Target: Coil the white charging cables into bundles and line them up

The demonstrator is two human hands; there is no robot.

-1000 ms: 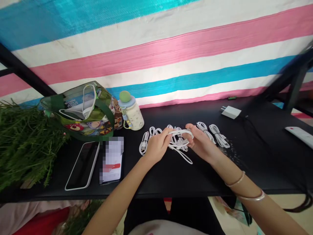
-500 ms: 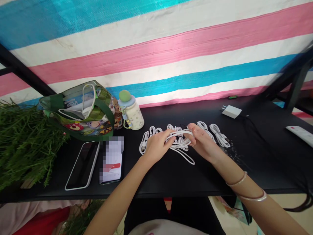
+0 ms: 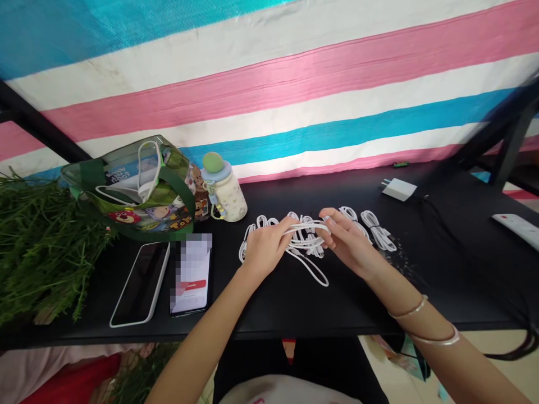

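A white cable runs as a doubled strand between the two hands, just above a heap of other white cables on the black table. The left hand comes in from the near left, palm down, its fingers closed over the strand and pointing right. The right hand comes in from the near right, its fingers curled left and pinching the far end of the same strand. A long loop drops from the hands toward the near side and reaches the tabletop. Two thin bangles circle the right forearm.

More coiled cables lie close by: one coil just beyond the left hand and another beyond the right. A white charger sits farther right, with a remote at the right edge. To the left lie two phones, a cream bottle, a clear printed bag and a heap of green stems. A striped pink, white and blue sheet hangs behind the table.
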